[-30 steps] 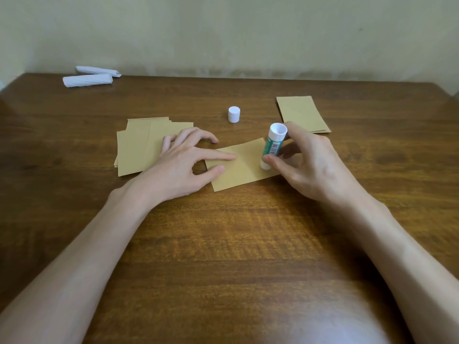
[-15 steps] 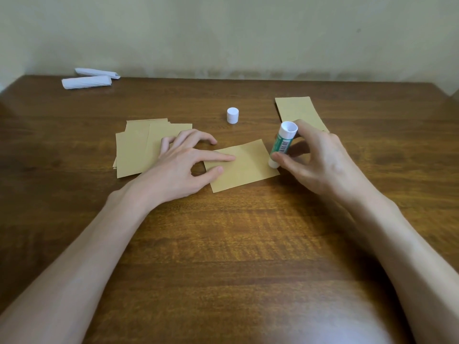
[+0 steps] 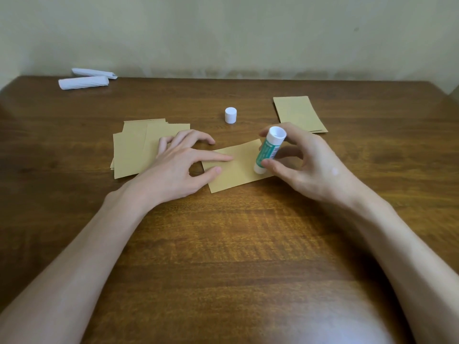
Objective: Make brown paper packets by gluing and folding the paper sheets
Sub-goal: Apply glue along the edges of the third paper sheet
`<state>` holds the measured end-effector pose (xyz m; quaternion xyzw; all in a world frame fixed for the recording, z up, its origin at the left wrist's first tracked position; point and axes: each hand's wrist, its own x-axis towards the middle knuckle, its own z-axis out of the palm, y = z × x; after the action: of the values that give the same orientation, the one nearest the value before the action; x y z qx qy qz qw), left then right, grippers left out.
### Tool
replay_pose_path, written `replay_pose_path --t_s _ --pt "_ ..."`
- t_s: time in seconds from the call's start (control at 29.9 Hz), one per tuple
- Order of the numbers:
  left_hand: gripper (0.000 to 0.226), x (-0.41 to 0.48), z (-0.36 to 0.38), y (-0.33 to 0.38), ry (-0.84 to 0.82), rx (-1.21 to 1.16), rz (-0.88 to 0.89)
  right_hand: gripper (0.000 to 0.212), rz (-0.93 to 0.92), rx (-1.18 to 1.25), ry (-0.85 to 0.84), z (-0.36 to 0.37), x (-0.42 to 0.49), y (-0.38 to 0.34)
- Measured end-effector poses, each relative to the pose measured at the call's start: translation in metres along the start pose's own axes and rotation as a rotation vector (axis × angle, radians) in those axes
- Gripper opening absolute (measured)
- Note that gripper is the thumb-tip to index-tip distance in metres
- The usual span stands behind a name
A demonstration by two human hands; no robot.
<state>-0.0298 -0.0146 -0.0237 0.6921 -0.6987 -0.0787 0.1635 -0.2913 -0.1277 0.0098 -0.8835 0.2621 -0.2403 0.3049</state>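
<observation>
A dark brown wooden table (image 3: 223,256) with a glossy, strongly grained top is standing against a plain pale wall (image 3: 248,33). At its left-centre a loose, fanned stack of brown paper sheets (image 3: 134,150), matte and rectangular, is lying flat. The left hand (image 3: 173,170) is lying spread and unclenched, its straight forefinger and thumb pressing down the left part of a single brown paper sheet (image 3: 238,170) at the table's middle, while its other fingers are resting over the stack's edge. The right hand (image 3: 310,165) is gripping a glue stick (image 3: 268,150) between thumb and curled fingers. Far right, flat brown packets (image 3: 298,112) are lying in a small, neat pile. At the far left corner two white folded paper bundles (image 3: 83,82) are lying side by side. The glue stick, a white plastic cylinder, is tilting with its lower end touching the single sheet near its right edge; its green label is carrying white print and a barcode patch too blurred to read. A small white cylindrical cap (image 3: 230,115) is standing upright beyond the sheet.
</observation>
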Motion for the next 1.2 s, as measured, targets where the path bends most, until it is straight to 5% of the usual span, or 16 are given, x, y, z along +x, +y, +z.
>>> replay_pose_path --t_s 0.7,0.94,1.2 --pt "0.035 -0.001 0.001 -0.002 0.006 -0.022 -0.001 0.024 0.074 -0.113 -0.045 -0.019 -0.001 -0.001" --pt "0.035 -0.002 0.0 -0.001 -0.001 -0.02 -0.002 0.028 0.02 -0.101 0.107 -0.029 -0.001 0.001" --pt "0.034 0.0 -0.001 0.0 -0.009 0.007 -0.008 0.033 0.021 -0.023 -0.038 -0.003 -0.001 -0.006"
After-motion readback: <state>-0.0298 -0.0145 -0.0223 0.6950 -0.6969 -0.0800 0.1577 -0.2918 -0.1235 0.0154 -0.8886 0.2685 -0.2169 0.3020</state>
